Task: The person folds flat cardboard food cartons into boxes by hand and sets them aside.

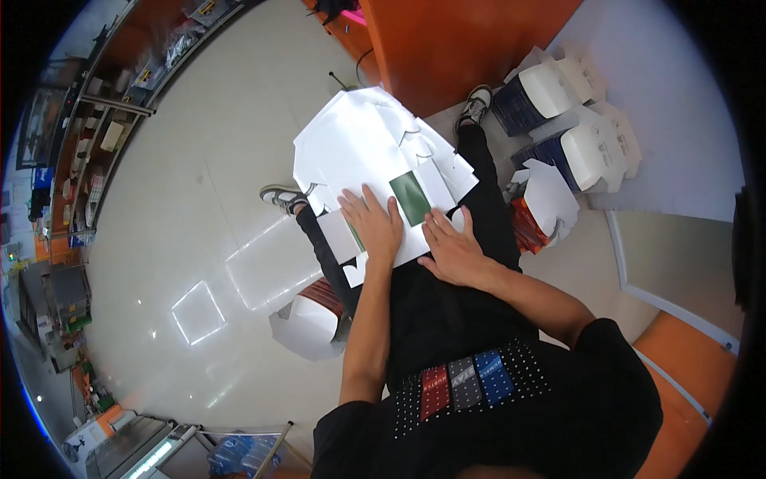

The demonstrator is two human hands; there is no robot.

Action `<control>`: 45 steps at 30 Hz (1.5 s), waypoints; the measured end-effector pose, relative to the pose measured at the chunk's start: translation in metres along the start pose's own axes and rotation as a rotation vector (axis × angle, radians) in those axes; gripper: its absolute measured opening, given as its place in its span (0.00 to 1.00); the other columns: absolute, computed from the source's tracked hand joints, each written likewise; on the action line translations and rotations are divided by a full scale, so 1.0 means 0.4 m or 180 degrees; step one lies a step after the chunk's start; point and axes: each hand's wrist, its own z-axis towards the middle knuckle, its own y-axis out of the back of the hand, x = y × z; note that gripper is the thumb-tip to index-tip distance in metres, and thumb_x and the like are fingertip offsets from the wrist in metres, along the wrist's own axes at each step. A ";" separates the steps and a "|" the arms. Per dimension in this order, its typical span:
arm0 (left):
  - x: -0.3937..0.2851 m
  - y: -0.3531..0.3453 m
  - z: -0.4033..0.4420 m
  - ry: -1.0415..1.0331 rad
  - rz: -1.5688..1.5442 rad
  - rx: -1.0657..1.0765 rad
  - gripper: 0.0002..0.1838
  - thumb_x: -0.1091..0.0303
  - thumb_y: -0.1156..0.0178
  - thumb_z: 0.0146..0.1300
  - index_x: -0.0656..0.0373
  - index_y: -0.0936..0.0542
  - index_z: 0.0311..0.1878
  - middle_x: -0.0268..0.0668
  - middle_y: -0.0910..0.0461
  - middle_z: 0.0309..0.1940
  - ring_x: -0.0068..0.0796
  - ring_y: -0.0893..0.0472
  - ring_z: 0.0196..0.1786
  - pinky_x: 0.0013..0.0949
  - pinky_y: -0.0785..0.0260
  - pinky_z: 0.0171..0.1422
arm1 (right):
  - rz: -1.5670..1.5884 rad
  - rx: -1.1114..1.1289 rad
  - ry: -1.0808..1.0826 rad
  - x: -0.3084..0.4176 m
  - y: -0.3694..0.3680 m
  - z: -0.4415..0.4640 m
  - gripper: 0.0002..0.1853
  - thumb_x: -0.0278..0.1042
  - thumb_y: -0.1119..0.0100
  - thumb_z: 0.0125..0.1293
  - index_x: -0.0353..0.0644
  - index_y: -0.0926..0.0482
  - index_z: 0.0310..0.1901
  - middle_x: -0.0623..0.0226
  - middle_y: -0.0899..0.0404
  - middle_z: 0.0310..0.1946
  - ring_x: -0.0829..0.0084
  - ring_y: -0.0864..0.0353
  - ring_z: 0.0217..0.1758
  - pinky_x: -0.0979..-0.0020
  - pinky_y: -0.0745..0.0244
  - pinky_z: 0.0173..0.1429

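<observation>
A stack of flat white cardboard sheets [343, 144] with cut flaps lies across my lap and thighs. Green panels [411, 198] show on folded flaps near my hands. My left hand [373, 223] rests flat on the left part of the card, its fingers spread over a folded flap with a green edge. At the right, my right hand [453, 246] lies on the card's near right edge, fingers stretched out beside the green panel. Neither hand is wrapped round anything.
White-flapped boxes with dark blue sides [517, 105] stand at the upper right. A red box [528, 227] sits beside my right leg, another [321, 295] by my left. Shelves [120, 104] line the far left. An orange cabinet [447, 48] stands ahead.
</observation>
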 end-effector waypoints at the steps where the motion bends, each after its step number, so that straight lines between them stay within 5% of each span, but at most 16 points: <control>1: -0.011 -0.005 -0.007 -0.0005 -0.0047 -0.0099 0.36 0.52 0.41 0.72 0.72 0.34 0.73 0.74 0.44 0.74 0.78 0.49 0.78 0.68 0.55 0.80 | 0.0231 -0.0110 0.0062 -0.014 -0.011 -0.015 0.36 0.53 0.42 0.72 0.28 0.30 0.69 0.44 0.32 0.72 0.54 0.45 0.83 0.28 0.58 0.76; 4: -0.115 0.034 -0.031 0.0409 -0.1134 0.0262 0.33 0.58 0.35 0.67 0.72 0.29 0.68 0.68 0.37 0.72 0.71 0.43 0.77 0.65 0.49 0.77 | 0.1002 -0.0004 -0.0354 -0.042 0.025 -0.049 0.31 0.49 0.39 0.71 0.35 0.27 0.68 0.45 0.29 0.69 0.52 0.43 0.81 0.29 0.54 0.74; 5: -0.121 0.015 -0.029 0.0340 -0.1242 0.0052 0.29 0.64 0.33 0.66 0.71 0.26 0.66 0.62 0.25 0.64 0.55 0.27 0.69 0.52 0.34 0.70 | 0.1002 -0.0626 -0.0514 -0.042 0.008 -0.069 0.29 0.42 0.35 0.67 0.38 0.26 0.66 0.47 0.28 0.66 0.53 0.39 0.78 0.37 0.46 0.73; 8: -0.148 0.063 0.031 0.1685 -0.2894 0.0935 0.20 0.69 0.35 0.69 0.73 0.20 0.58 0.51 0.14 0.50 0.38 0.16 0.53 0.36 0.26 0.57 | 0.1404 -0.1219 -0.0997 -0.044 0.042 -0.081 0.32 0.38 0.31 0.64 0.36 0.29 0.67 0.48 0.29 0.65 0.54 0.36 0.75 0.47 0.39 0.73; 9: -0.142 0.049 0.033 0.1726 -0.3047 0.0781 0.16 0.71 0.36 0.69 0.73 0.18 0.54 0.42 0.12 0.40 0.27 0.15 0.41 0.29 0.24 0.46 | 0.1242 -0.1384 -0.1035 -0.047 0.037 -0.082 0.34 0.34 0.29 0.61 0.35 0.30 0.67 0.48 0.30 0.64 0.53 0.31 0.71 0.56 0.32 0.69; 13: -0.116 0.102 0.032 0.2126 -0.3923 0.1010 0.14 0.74 0.36 0.69 0.70 0.18 0.55 0.38 0.13 0.40 0.22 0.17 0.40 0.27 0.26 0.40 | 0.2063 -0.1354 -0.1141 -0.045 0.047 -0.100 0.34 0.28 0.27 0.59 0.33 0.30 0.66 0.47 0.26 0.59 0.48 0.23 0.59 0.59 0.25 0.62; 21: -0.199 0.328 0.004 0.2028 -0.5100 0.0496 0.13 0.76 0.38 0.73 0.70 0.21 0.57 0.40 0.14 0.47 0.22 0.15 0.43 0.26 0.21 0.46 | 0.2823 -0.1777 -0.0169 0.065 0.202 -0.137 0.29 0.28 0.24 0.56 0.33 0.23 0.60 0.54 0.19 0.49 0.58 0.16 0.43 0.65 0.19 0.46; 26: -0.219 0.376 -0.007 0.1835 -0.5549 0.0136 0.12 0.76 0.41 0.75 0.69 0.23 0.58 0.41 0.14 0.47 0.25 0.14 0.47 0.29 0.19 0.52 | 0.1348 -0.2623 0.0835 0.056 0.199 -0.076 0.25 0.31 0.25 0.57 0.38 0.18 0.57 0.57 0.19 0.54 0.58 0.15 0.49 0.62 0.17 0.52; 36: -0.242 0.460 -0.026 0.1612 -0.6119 -0.0247 0.11 0.76 0.45 0.76 0.66 0.25 0.58 0.44 0.16 0.52 0.32 0.14 0.50 0.33 0.18 0.56 | 0.0646 -0.2620 0.1293 0.047 0.230 -0.045 0.23 0.36 0.31 0.63 0.50 0.17 0.61 0.63 0.24 0.65 0.60 0.20 0.59 0.62 0.18 0.55; 45: -0.202 0.540 -0.011 0.1404 -0.6269 -0.0032 0.17 0.64 0.50 0.81 0.67 0.26 0.62 0.46 0.18 0.57 0.38 0.14 0.55 0.40 0.15 0.56 | 0.0271 -0.2222 0.1718 0.024 0.334 -0.019 0.20 0.34 0.36 0.68 0.57 0.17 0.61 0.71 0.25 0.65 0.63 0.22 0.62 0.64 0.18 0.56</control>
